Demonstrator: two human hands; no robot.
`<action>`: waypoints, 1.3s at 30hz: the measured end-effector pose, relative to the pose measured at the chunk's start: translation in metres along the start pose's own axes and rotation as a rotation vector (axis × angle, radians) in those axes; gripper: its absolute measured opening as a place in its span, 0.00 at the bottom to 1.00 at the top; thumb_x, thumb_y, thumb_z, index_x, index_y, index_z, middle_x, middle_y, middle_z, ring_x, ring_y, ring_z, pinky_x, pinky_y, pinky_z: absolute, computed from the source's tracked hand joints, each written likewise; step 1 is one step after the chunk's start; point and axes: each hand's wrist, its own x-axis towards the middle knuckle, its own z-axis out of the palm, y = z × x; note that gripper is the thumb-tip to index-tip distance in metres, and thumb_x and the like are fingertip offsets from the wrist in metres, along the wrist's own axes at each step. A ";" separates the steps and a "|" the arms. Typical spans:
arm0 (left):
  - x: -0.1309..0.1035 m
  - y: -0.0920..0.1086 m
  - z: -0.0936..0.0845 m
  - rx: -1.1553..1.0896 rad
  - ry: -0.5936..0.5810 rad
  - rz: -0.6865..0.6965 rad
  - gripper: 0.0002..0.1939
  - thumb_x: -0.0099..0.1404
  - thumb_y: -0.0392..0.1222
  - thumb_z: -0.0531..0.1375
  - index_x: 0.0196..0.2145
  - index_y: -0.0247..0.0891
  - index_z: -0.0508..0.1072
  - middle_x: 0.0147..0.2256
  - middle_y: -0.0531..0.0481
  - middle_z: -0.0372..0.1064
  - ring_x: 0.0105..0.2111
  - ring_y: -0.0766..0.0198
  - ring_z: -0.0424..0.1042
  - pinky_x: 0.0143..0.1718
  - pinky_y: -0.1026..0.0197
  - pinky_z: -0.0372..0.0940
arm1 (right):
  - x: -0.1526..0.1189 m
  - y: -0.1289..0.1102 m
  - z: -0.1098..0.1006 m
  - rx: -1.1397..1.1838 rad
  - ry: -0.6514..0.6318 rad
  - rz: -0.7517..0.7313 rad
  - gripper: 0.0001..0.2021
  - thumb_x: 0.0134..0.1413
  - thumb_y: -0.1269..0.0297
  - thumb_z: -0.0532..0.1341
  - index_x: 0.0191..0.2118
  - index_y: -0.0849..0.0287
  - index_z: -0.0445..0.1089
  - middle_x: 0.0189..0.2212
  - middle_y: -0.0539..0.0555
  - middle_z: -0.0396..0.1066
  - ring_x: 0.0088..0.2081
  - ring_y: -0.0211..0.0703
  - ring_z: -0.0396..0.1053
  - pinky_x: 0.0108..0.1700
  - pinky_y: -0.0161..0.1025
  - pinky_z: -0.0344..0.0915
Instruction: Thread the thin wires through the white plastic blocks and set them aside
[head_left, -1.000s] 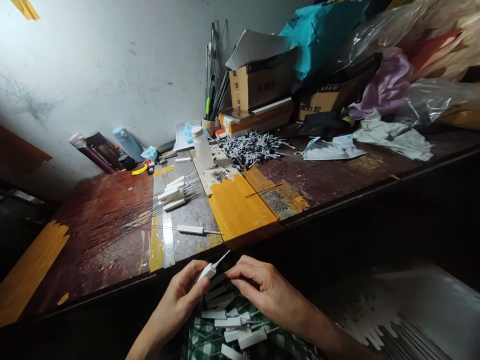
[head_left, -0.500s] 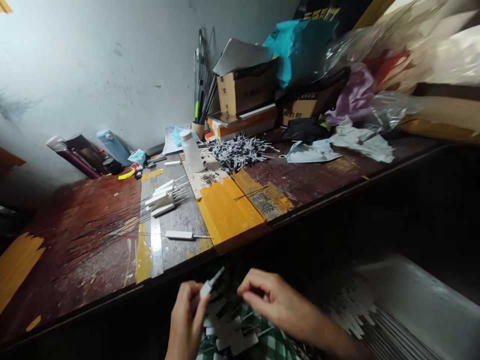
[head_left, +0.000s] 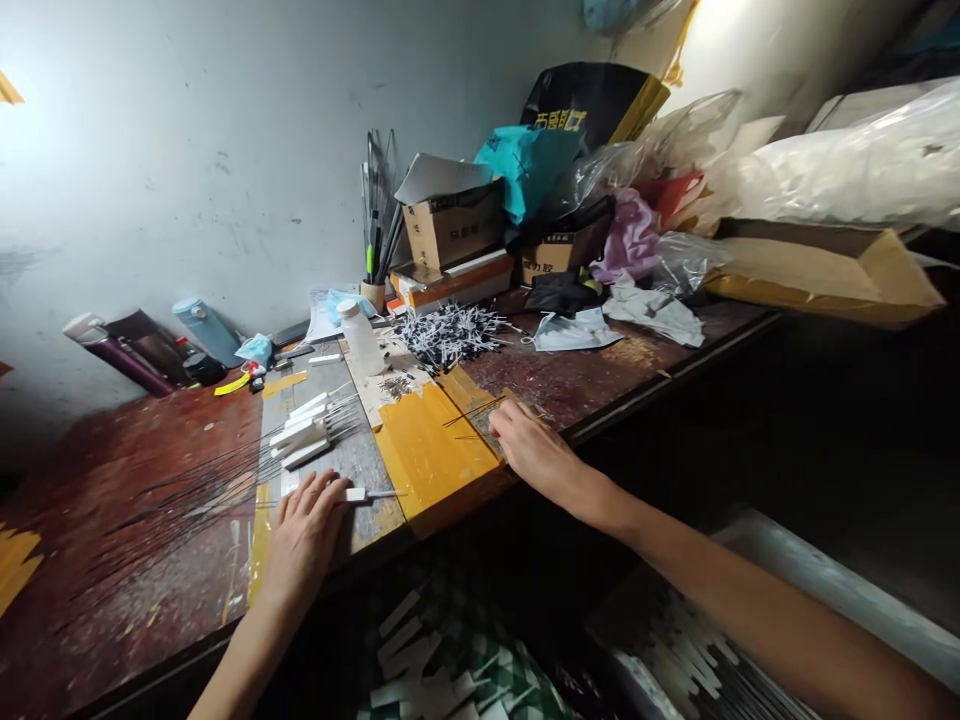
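My left hand (head_left: 306, 525) reaches over the bench, its fingers curled onto a white rectangular block (head_left: 355, 495) with a thin metal rod at its right end. The fingers cover the block's left half; the thumb is hidden. Above it, a pile of similar white blocks (head_left: 301, 438) lies with long thin dark wires (head_left: 187, 480) trailing left. My right hand (head_left: 529, 440) is closed in a pinch at thin black wires (head_left: 471, 410) lying over the tape-covered board (head_left: 431, 450). Their right ends are hidden by the fingers.
A heap of small black-and-white parts (head_left: 450, 335) sits behind a plastic bottle (head_left: 360, 340). Cardboard boxes (head_left: 454, 230), a face mask (head_left: 574, 330) and bags stand farther back. Below the bench edge, white pieces (head_left: 412, 650) rest on checked cloth, and a tray (head_left: 795, 570) holds rods.
Both hands have risen from below the bench edge to its top. The white piece is gone from between my left fingers; that hand now covers the bench block. The view has shifted.
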 end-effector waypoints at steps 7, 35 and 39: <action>-0.021 0.054 -0.066 -0.558 -0.251 -0.218 0.15 0.70 0.48 0.51 0.48 0.41 0.71 0.35 0.47 0.72 0.33 0.60 0.71 0.36 0.61 0.64 | -0.043 -0.052 0.004 0.612 -0.056 -0.001 0.08 0.63 0.69 0.55 0.44 0.56 0.70 0.38 0.52 0.71 0.39 0.40 0.70 0.43 0.36 0.67; -0.145 0.070 -0.002 -0.742 -0.273 -0.500 0.11 0.71 0.48 0.51 0.42 0.41 0.68 0.34 0.50 0.65 0.33 0.63 0.66 0.36 0.63 0.63 | -0.109 -0.089 0.043 0.812 -0.622 0.238 0.07 0.57 0.68 0.57 0.31 0.58 0.72 0.29 0.49 0.69 0.30 0.37 0.66 0.27 0.30 0.59; -0.225 0.064 0.030 -0.521 -0.563 -0.167 0.35 0.59 0.63 0.59 0.58 0.40 0.63 0.48 0.37 0.68 0.43 0.52 0.70 0.43 0.54 0.66 | -0.136 -0.057 0.048 0.820 -0.581 0.415 0.10 0.58 0.60 0.56 0.32 0.58 0.72 0.30 0.51 0.69 0.32 0.40 0.67 0.27 0.31 0.62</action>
